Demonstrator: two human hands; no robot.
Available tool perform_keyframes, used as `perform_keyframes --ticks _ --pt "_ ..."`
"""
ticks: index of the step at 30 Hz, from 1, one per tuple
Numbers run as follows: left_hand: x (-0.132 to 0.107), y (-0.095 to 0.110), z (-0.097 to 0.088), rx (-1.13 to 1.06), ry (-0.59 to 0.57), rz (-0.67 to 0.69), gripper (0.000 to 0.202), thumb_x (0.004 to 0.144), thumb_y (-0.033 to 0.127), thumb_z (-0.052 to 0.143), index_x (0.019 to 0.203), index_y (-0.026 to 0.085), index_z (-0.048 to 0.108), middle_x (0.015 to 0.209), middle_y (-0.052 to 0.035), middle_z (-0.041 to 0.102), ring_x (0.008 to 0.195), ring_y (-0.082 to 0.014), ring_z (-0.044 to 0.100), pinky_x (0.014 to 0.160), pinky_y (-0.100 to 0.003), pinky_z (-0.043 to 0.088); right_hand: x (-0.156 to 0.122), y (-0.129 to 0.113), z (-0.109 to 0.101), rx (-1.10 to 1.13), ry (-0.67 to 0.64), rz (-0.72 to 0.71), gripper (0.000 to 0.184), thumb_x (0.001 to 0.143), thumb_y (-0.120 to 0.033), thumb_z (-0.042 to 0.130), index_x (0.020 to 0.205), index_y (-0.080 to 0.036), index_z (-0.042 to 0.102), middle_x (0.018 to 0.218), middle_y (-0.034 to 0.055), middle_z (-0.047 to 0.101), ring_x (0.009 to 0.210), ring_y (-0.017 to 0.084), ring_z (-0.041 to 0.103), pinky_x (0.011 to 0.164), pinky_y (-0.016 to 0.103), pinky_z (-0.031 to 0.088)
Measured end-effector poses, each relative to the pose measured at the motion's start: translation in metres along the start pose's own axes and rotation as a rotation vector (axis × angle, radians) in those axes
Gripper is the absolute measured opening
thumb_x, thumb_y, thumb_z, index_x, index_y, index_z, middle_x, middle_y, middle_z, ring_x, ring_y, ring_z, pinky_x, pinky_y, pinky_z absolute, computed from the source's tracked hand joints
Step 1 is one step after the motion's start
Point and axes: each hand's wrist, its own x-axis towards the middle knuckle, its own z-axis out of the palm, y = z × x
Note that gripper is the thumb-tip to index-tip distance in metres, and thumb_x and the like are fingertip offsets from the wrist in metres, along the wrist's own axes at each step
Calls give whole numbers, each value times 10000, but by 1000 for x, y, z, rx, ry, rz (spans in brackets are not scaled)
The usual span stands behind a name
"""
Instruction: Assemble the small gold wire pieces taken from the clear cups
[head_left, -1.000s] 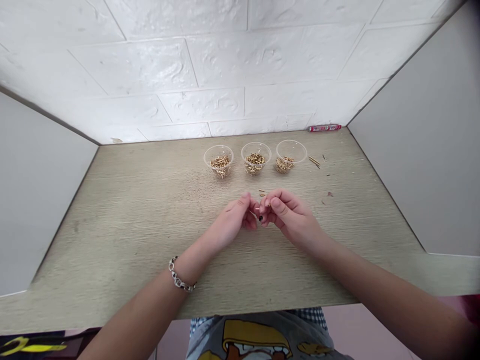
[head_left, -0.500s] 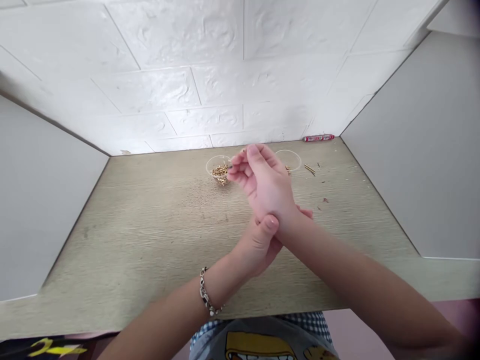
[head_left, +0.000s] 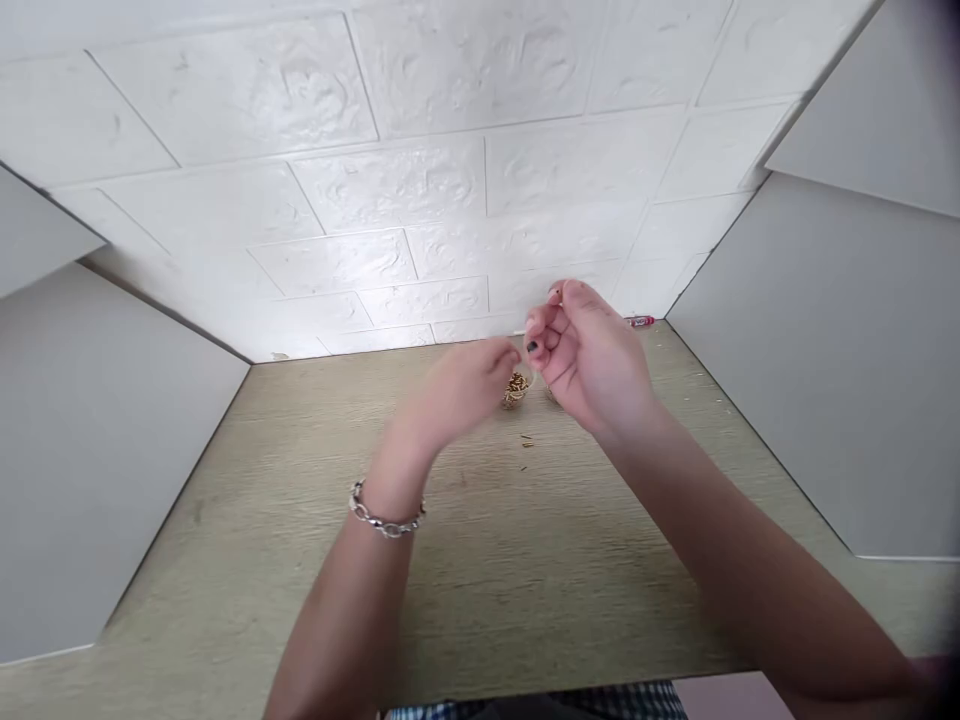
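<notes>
My left hand (head_left: 469,390), blurred by motion and wearing a silver chain bracelet, has its fingers bent together beside a clear cup (head_left: 515,390) of small gold-coloured metal pieces. Whatever its fingertips may hold is hidden. To the right, my right hand (head_left: 592,355) is raised in front of the wall, thumb and forefinger pinched and the other fingers curled. Something tiny may be in that pinch, too small to name. A dark spot shows on one of its lower fingertips. Behind this hand, a second cup (head_left: 553,393) with gold pieces is mostly covered.
Several loose gold-coloured pieces (head_left: 527,442) lie on the wooden tabletop (head_left: 315,500) in front of the cups. A red marker (head_left: 640,321) rests by the white brick-pattern wall (head_left: 420,200). Grey panels (head_left: 810,360) close off both sides.
My left hand has let go of my right wrist and moved up and forward towards the cup. My right hand has shifted right in view, still pinched. The camera has tilted upward.
</notes>
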Motion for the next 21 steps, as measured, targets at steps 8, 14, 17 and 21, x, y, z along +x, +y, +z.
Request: perform_keyframes --ticks 8,14,17,21 --pt "-12 -7 -29 -198 -310 104 201 849 352 474 887 179 571 853 -15 580 736 -103 529 661 -238 417 -11 2 0 87 -121 155 208 857 -354 509 730 -201 449 584 -39 581 474 70 525 432 189 424" --pt "-19 2 -28 -156 -361 223 256 881 363 437 815 145 553 820 -26 568 721 -99 486 656 -242 405 -22 0 1 21 -154 153 213 827 -391 546 765 -203 467 615 -47 562 459 71 536 363 169 386" --pt "-20 7 -22 -168 -396 251 273 907 320 377 804 148 561 830 -24 596 740 -98 499 664 -236 404 -25 -4 -2 -50 -185 130 226 837 -436 516 798 -217 471 652 -54 549 437 79 543 317 172 364" --pt "-19 7 -16 -221 -257 209 256 894 264 384 727 154 544 735 7 570 676 -76 494 638 -208 400 -25 -5 -6 -149 -131 15 218 847 -442 495 817 -229 461 756 -47 553 443 62 545 352 187 431"
